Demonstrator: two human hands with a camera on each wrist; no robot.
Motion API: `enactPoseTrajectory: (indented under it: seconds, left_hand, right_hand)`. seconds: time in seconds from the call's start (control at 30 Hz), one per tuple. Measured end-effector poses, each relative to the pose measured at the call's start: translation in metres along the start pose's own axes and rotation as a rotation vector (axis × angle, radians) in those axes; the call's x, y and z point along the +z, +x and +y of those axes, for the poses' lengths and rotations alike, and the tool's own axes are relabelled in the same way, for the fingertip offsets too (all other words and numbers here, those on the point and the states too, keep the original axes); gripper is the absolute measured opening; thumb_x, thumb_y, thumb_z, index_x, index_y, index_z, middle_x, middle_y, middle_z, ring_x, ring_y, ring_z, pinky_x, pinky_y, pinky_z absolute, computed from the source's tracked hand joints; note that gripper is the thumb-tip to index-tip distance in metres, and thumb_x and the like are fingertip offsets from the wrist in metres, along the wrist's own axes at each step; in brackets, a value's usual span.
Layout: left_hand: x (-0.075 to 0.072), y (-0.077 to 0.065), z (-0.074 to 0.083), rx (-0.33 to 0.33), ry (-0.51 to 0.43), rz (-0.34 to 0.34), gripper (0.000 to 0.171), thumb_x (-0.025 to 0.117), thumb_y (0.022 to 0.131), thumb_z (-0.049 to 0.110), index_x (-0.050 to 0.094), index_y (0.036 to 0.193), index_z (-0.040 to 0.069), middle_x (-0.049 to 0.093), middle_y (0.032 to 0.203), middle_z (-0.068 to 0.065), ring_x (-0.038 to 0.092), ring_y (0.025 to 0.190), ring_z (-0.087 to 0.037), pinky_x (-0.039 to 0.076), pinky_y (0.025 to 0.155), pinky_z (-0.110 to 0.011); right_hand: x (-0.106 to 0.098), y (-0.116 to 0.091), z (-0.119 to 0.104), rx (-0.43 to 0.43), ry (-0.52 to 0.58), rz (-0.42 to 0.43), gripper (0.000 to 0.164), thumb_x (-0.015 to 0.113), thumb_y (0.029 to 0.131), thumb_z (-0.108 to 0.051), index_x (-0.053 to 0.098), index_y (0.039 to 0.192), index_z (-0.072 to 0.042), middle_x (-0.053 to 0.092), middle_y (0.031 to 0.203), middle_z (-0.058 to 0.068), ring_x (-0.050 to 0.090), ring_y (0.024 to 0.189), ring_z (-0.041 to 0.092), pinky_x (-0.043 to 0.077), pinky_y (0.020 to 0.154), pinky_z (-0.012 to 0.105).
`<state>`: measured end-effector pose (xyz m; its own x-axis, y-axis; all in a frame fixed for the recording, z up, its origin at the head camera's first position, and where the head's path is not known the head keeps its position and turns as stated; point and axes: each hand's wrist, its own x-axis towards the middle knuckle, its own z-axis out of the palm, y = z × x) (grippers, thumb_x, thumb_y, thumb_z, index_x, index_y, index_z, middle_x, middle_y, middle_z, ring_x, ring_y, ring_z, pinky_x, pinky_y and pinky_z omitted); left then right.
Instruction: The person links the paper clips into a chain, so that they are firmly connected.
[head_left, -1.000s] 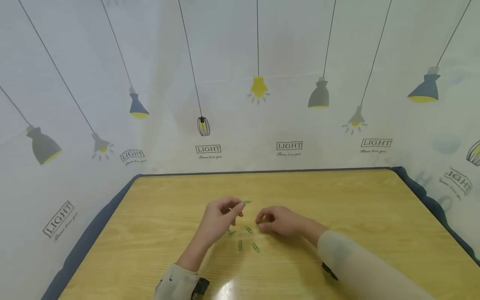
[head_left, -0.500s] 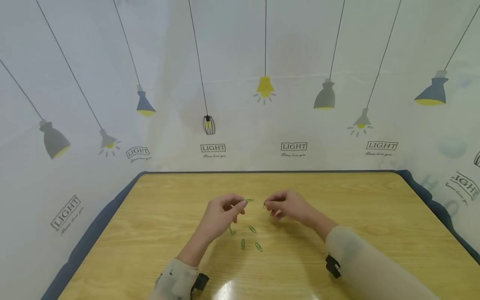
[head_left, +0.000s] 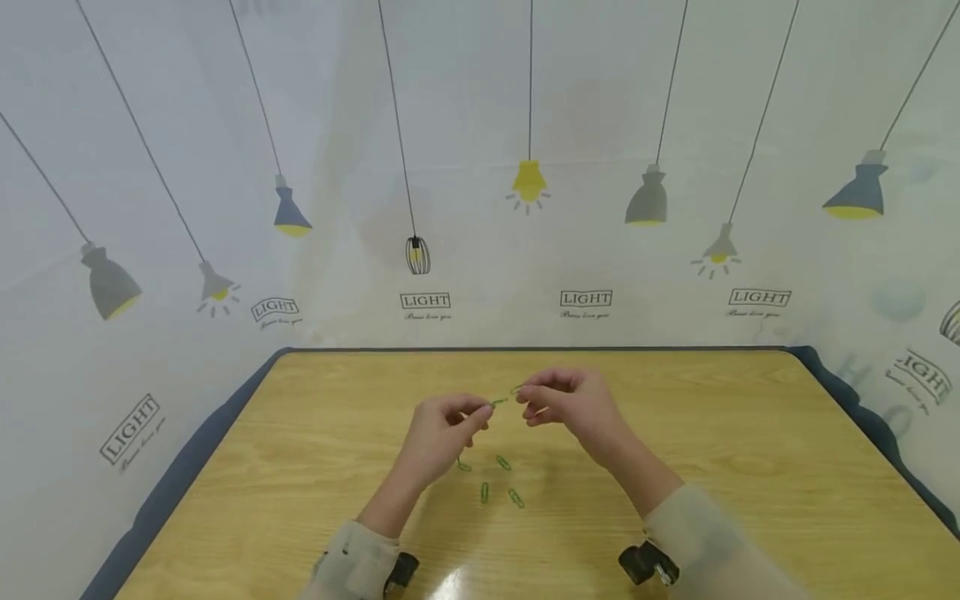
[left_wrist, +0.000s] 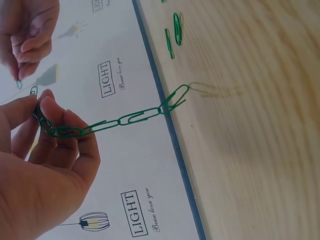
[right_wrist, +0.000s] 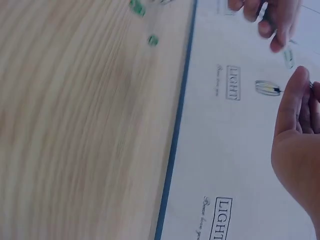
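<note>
Hands [head_left: 442, 437] [head_left: 583, 408] pinch paperclip chain [left_wrist: 120, 121] and clip [head_left: 516, 389] just apart, table's side edges [head_left: 206, 467] well off

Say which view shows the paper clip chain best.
The left wrist view: the paper clip chain hangs from the left hand with its links distinct. The head view shows only small parts; the right wrist view, little and blurred.

A chain of green paper clips [left_wrist: 105, 125] hangs from the left hand [head_left: 444, 437], its top clip [head_left: 500, 402] jutting out; the right hand [head_left: 573, 406] pinches another clip [head_left: 516, 389] nearby. Three loose clips [head_left: 503, 462] lie apart on the table [head_left: 712, 433].
</note>
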<state>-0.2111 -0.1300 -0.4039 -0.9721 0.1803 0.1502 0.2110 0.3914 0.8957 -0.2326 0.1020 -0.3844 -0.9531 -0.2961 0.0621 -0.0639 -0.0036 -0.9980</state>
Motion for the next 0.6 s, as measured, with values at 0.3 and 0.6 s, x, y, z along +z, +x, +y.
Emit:
enactPoseTrajectory:
  seconds: [0.3, 0.6]
  left_hand:
    - [0.007, -0.006, 0.007, 0.005, 0.042, 0.008, 0.018, 0.071, 0.105, 0.026, 0.082, 0.112, 0.013, 0.079, 0.098, -0.009, 0.063, 0.067, -0.014, 0.053, 0.057, -0.025]
    - [0.011, -0.009, 0.013, -0.002, 0.074, 0.075, 0.019, 0.070, 0.105, 0.026, 0.082, 0.110, 0.012, 0.080, 0.100, -0.011, 0.063, 0.070, -0.014, 0.055, 0.060, -0.024]
  right_hand:
    - [0.038, -0.032, 0.000, 0.012, 0.117, 0.279, 0.027, 0.076, 0.100, -0.016, 0.075, 0.114, 0.007, 0.076, 0.093, 0.002, 0.069, 0.078, 0.016, 0.065, 0.078, 0.031]
    - [0.052, -0.040, 0.012, 0.049, 0.225, 0.418, 0.021, 0.076, 0.100, -0.014, 0.076, 0.112, 0.003, 0.070, 0.090, 0.001, 0.065, 0.075, 0.014, 0.063, 0.075, 0.026]
